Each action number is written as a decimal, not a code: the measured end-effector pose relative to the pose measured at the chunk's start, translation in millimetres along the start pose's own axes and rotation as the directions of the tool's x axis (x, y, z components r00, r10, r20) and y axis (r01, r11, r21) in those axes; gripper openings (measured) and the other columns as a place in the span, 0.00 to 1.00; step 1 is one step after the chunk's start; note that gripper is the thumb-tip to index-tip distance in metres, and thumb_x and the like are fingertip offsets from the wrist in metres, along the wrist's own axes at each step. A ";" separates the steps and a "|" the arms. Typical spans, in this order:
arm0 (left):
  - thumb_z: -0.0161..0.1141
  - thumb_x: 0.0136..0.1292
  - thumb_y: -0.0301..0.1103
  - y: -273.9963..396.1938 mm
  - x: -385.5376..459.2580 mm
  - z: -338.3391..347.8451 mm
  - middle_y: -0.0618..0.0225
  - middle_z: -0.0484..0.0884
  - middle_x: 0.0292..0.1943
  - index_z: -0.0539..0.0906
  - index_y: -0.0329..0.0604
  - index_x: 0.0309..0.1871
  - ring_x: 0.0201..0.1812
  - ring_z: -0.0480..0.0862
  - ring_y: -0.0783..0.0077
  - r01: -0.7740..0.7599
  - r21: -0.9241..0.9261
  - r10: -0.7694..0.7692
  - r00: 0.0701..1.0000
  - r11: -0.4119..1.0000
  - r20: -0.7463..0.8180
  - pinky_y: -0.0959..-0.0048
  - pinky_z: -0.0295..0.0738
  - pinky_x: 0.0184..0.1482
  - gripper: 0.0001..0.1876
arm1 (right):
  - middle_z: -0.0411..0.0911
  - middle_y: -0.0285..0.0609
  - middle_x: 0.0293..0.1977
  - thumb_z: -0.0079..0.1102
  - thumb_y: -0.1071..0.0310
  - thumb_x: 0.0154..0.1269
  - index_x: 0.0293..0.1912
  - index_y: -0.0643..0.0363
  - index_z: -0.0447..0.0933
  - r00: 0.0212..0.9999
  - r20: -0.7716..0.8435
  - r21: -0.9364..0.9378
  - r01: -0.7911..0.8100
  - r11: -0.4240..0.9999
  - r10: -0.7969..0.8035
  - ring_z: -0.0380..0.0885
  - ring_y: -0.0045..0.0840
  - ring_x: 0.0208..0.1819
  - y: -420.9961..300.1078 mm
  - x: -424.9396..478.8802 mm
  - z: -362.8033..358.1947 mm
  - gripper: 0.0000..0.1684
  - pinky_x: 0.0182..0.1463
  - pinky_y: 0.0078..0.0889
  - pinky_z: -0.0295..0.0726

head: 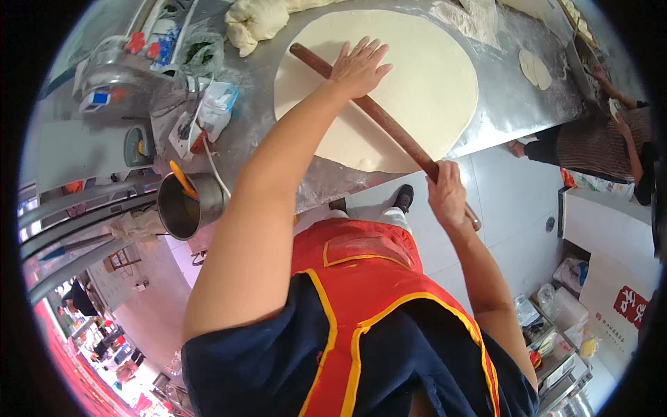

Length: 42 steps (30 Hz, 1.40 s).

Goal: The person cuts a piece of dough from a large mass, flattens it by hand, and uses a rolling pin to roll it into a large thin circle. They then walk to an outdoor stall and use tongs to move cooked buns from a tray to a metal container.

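A long wooden rolling pin (pixel 393 127) lies slantwise across a large flat sheet of dough (pixel 432 78) on a metal worktop (pixel 500 99). My left hand (pixel 360 66) rests on the pin's upper part with its fingers spread over the dough. My right hand (pixel 448 194) is closed around the pin's lower part, beyond the worktop's near edge. The pin's lower tip sticks out past that hand. A small bump shows in the dough near its front edge.
Lumps of dough (pixel 258 21) lie at the back left. Two small flat dough pieces (pixel 535 69) are on the right. At left stand a metal pot (pixel 180 211) with an orange handle and a power strip (pixel 183 136). Another person (pixel 594 140) stands at the far right.
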<state>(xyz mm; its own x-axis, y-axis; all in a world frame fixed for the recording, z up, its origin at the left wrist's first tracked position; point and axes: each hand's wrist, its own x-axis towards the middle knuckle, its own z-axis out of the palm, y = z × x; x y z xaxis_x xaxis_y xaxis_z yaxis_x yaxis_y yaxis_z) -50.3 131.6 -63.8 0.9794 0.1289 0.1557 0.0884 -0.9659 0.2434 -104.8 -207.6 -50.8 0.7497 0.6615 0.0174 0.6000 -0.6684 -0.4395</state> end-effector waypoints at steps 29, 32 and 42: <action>0.47 0.75 0.53 214.1 37.8 86.0 0.53 0.62 0.77 0.63 0.40 0.77 0.80 0.54 0.50 -0.410 -0.155 0.417 0.909 0.899 0.014 0.43 0.38 0.78 0.35 | 0.80 0.48 0.34 0.65 0.58 0.55 0.51 0.62 0.78 0.573 0.681 0.492 -0.820 0.294 0.456 0.80 0.34 0.36 54.0 -157.9 -8.0 0.26 0.45 0.39 0.78; 0.48 0.75 0.51 248.2 65.1 93.8 0.53 0.62 0.77 0.64 0.40 0.76 0.80 0.54 0.48 -0.449 -0.249 0.464 0.886 0.858 0.001 0.42 0.38 0.78 0.33 | 0.77 0.46 0.33 0.65 0.58 0.56 0.51 0.61 0.77 0.564 0.698 0.530 -0.821 0.212 0.442 0.79 0.32 0.36 59.5 -156.8 -33.3 0.25 0.45 0.38 0.77; 0.46 0.76 0.49 262.7 71.9 113.2 0.52 0.56 0.80 0.62 0.37 0.77 0.81 0.50 0.48 -0.497 -0.121 0.508 0.855 0.859 0.098 0.41 0.33 0.78 0.34 | 0.77 0.56 0.29 0.64 0.63 0.57 0.39 0.64 0.73 0.614 0.542 0.509 -0.783 0.358 0.573 0.79 0.43 0.33 109.4 -179.4 -38.6 0.16 0.40 0.45 0.76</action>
<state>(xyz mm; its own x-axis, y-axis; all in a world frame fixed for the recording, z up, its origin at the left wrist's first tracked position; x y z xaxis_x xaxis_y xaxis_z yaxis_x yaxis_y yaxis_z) 64.0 -138.3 -97.1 0.9006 -0.4029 0.1629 -0.4326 -0.8669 0.2476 -162.9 -412.6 -67.3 0.6532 0.2076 -0.7281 -0.5145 -0.5838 -0.6280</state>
